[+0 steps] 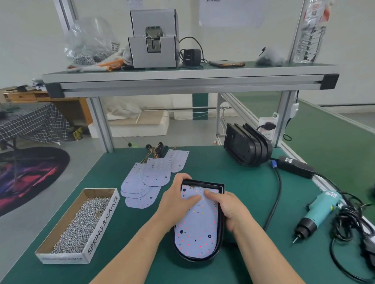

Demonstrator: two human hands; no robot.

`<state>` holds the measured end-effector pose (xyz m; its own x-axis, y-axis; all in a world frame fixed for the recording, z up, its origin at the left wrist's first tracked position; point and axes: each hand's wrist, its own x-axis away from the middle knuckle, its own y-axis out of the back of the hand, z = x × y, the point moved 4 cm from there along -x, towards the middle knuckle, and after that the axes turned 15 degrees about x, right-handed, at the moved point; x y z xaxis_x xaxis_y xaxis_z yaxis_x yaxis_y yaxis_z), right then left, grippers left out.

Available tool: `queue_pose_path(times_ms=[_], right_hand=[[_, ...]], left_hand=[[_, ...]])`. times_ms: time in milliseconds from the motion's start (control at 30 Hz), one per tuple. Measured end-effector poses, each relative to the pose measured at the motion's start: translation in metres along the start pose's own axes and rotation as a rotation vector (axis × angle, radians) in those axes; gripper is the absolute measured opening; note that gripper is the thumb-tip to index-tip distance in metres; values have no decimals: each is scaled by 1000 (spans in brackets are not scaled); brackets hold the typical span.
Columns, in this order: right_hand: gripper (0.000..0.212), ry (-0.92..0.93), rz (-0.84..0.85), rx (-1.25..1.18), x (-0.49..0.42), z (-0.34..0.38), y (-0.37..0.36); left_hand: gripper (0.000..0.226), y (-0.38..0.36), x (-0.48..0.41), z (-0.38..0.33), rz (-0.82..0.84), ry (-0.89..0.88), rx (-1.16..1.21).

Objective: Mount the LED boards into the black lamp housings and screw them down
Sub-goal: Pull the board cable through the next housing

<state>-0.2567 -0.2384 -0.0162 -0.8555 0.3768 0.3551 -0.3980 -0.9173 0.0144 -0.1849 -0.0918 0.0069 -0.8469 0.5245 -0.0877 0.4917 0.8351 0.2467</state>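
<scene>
A: White rounded LED board (197, 231), where was it?
B: Inside black oval plastic lamp housing (193, 258), on green worktop (134, 268). Left grip (178, 198) and right grip (230, 208) each curled round housing's sides, thumbs pressed on board.

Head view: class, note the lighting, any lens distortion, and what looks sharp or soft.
Head view: the light is soft and even, with only a faint shadow beside the black housing; wide-angle distortion tilts the frame posts outward; the screw box lettering reads sharply, while the wall papers look blurred.
</scene>
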Motion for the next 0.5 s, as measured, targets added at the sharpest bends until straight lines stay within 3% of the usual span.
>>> queue_pose_path(times_ms=[67, 133, 267, 367, 433, 500], right_hand=[[17, -26, -21, 21, -5, -4, 4], [18, -38, -28, 37, -10, -8, 8], [15, -18, -44, 105, -17, -14, 10], [13, 7, -45, 134, -19, -16, 10], [12, 12, -40, 136, -20, -17, 12], [13, 13, -34, 127, -21, -18, 13]], left_hand=[[52, 0, 0, 3, 60, 75, -65], [50, 14, -1, 8, 8, 169, -128], [18, 100, -2, 6, -425, 118, -327], [27, 164, 7, 10, -621, 164, -488], [29, 189, 12, 20, -625, 285, -601], [26, 200, 17, 32, -514, 424, -750]])
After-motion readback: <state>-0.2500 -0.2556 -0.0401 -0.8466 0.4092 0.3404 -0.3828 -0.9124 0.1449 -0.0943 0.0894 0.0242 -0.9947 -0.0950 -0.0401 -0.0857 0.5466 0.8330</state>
